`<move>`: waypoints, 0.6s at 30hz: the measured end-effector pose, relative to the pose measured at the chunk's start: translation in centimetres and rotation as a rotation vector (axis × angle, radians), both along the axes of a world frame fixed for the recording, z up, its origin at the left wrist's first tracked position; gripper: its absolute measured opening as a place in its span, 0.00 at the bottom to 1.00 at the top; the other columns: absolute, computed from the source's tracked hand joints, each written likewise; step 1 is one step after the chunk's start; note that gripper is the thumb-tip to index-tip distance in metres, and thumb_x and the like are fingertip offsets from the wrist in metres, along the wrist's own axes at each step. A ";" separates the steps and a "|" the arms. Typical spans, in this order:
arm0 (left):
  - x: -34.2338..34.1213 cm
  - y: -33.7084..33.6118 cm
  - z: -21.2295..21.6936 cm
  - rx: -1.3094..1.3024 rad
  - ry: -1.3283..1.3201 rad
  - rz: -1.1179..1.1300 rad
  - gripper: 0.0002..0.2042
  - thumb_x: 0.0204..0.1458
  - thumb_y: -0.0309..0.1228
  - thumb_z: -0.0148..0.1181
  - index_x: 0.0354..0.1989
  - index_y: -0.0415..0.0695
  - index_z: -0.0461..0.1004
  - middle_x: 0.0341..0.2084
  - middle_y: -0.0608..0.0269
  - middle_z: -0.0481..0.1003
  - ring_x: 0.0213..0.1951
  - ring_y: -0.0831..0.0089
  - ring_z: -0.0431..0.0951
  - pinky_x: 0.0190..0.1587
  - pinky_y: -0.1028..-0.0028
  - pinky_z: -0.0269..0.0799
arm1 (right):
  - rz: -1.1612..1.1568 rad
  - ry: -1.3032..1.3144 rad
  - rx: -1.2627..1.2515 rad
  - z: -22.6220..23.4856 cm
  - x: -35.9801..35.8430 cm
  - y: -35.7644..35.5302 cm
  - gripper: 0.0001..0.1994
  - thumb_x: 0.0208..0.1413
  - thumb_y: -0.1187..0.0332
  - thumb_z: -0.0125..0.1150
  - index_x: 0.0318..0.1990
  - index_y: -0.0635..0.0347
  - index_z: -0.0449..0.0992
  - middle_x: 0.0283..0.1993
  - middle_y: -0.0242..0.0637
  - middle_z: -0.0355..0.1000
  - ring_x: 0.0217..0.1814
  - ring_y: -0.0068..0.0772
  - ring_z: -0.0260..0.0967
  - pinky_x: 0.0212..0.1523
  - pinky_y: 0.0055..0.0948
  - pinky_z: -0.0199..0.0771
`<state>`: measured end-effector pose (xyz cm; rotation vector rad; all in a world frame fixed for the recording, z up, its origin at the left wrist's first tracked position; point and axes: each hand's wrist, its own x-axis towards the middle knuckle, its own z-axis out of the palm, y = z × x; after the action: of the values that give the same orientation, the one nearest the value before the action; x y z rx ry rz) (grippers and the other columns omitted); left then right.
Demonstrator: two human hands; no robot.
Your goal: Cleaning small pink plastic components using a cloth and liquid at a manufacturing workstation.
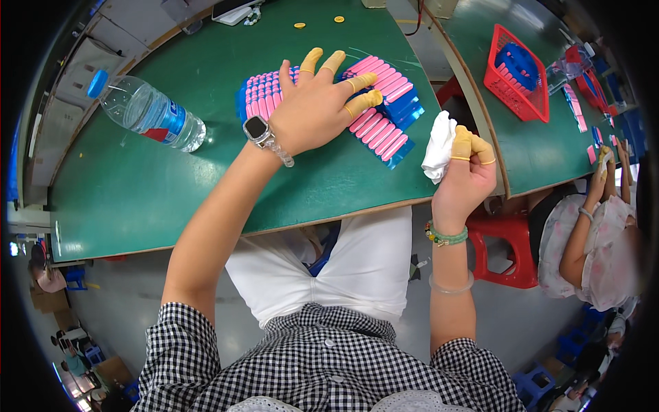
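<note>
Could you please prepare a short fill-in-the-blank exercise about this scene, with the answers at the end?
1. The bare left hand is spread over pink, rounded strips on shiny ____ backing.
2. The bare right hand holds a crumpled, ____ cloth or tissue.
3. The clear plastic bottle has a blue ____ on its neck.
4. The perforated red plastic basket is on the person's ____ side.

Missing words: blue; white; cap; right.

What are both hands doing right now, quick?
Left hand: open, fingers spread over the pink-and-blue strips.
Right hand: closed, holding a crumpled white cloth or tissue.
</note>
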<state>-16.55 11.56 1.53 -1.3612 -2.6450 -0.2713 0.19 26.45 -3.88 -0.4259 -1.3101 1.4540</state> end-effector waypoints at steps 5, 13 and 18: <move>0.5 -2.4 -0.1 0.201 0.139 0.009 0.24 0.65 0.56 0.53 0.67 0.66 0.73 0.70 0.46 0.62 0.74 0.45 0.54 0.69 0.30 0.39 | 0.011 -0.002 0.017 0.1 -0.2 -0.2 0.06 0.66 0.73 0.66 0.43 0.67 0.77 0.40 0.31 0.77 0.37 0.13 0.71 0.39 0.17 0.73; 5.1 -13.3 -1.2 -0.036 0.103 0.304 0.27 0.61 0.55 0.59 0.64 0.56 0.76 0.65 0.51 0.67 0.69 0.48 0.60 0.69 0.32 0.39 | 0.000 -0.069 0.032 0.0 0.2 0.0 0.06 0.66 0.73 0.64 0.46 0.67 0.78 0.39 0.33 0.78 0.37 0.16 0.73 0.37 0.17 0.73; 9.4 -15.6 -1.0 -0.048 -0.038 0.088 0.32 0.58 0.60 0.58 0.66 0.55 0.74 0.69 0.53 0.64 0.72 0.48 0.58 0.70 0.32 0.33 | 0.187 -0.127 0.049 1.3 0.1 -0.8 0.06 0.65 0.77 0.62 0.46 0.68 0.78 0.42 0.33 0.77 0.40 0.17 0.74 0.42 0.19 0.75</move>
<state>-7.18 -4.09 0.51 -1.2613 -2.7508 -0.2264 0.25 25.67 -2.58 -0.3757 -1.5170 1.5665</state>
